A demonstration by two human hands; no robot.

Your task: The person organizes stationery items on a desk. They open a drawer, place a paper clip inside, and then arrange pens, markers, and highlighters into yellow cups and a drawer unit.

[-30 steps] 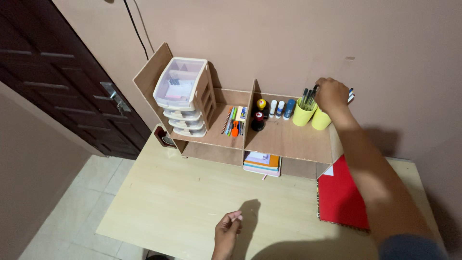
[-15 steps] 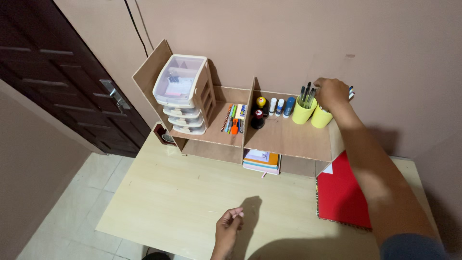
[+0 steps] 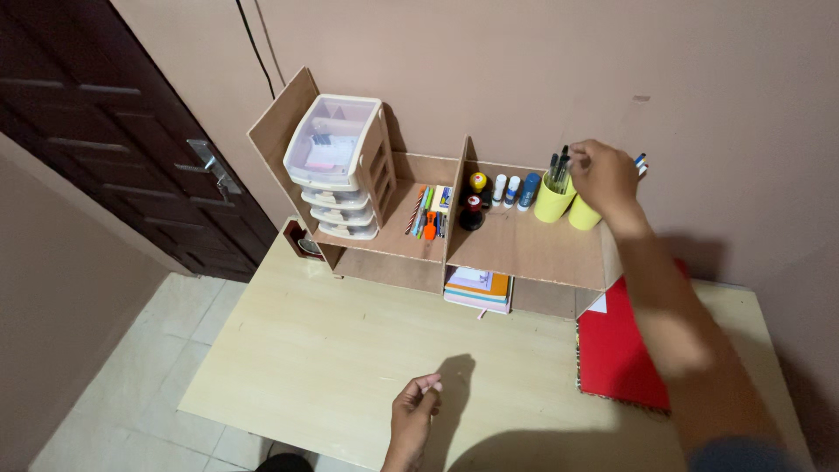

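Note:
My right hand [image 3: 603,175] reaches to the back right of a brown wooden desk organizer [image 3: 524,253]. Its fingers pinch the top of a dark pen [image 3: 562,163] standing in the left yellow cup [image 3: 551,203]. A second yellow cup [image 3: 582,215] sits just right of it, partly hidden under my hand, with pens [image 3: 641,163] sticking out behind. My left hand [image 3: 414,413] rests low over the pale wooden desk [image 3: 332,358], fingers loosely curled, holding nothing.
On the organizer: a white plastic drawer unit [image 3: 339,166], a bundle of coloured pens [image 3: 426,214], small bottles and glue sticks [image 3: 507,190]. Notebooks [image 3: 478,290] lie below the shelf. A red folder [image 3: 619,354] lies at the right. A dark door [image 3: 105,131] stands left.
My right hand has shifted slightly left from over the right cup to the pens in the left cup. The left hand stays put; the camera view drifted a little.

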